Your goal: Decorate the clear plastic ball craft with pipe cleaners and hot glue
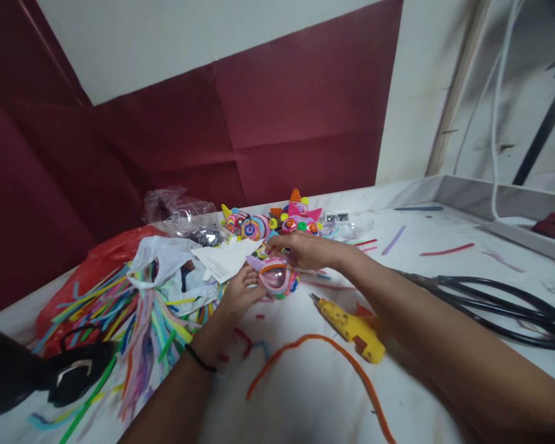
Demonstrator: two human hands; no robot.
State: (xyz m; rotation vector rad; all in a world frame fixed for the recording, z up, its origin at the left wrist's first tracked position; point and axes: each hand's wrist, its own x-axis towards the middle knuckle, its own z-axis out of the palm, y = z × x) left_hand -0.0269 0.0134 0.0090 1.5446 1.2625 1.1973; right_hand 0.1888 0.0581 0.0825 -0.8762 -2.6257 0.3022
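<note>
In the head view, a rounded ornament [275, 279] wrapped in coloured pipe cleaners, with a clear window and an orange strip above it, stands on the table. My left hand [244, 287] grips its left edge with bent fingers. Over its top reaches my right hand [300, 248], fingers curled together; what they hold behind the ornament is hidden. Several similar ornaments [256, 227] with bright eyes and pointed ears sit just behind. A cut white paper [227, 259] lies beside my left fingers. Below my right forearm rests a yellow glue gun [351, 327].
Bundled pipe cleaners [150, 327] and a red plastic bag [106, 265] fill the left side. A long orange pipe cleaner [321, 338] curves across the front. Large black scissors [494, 302] lie at right, near loose pipe cleaner pieces [446, 250]. A white cable [498, 123] hangs there.
</note>
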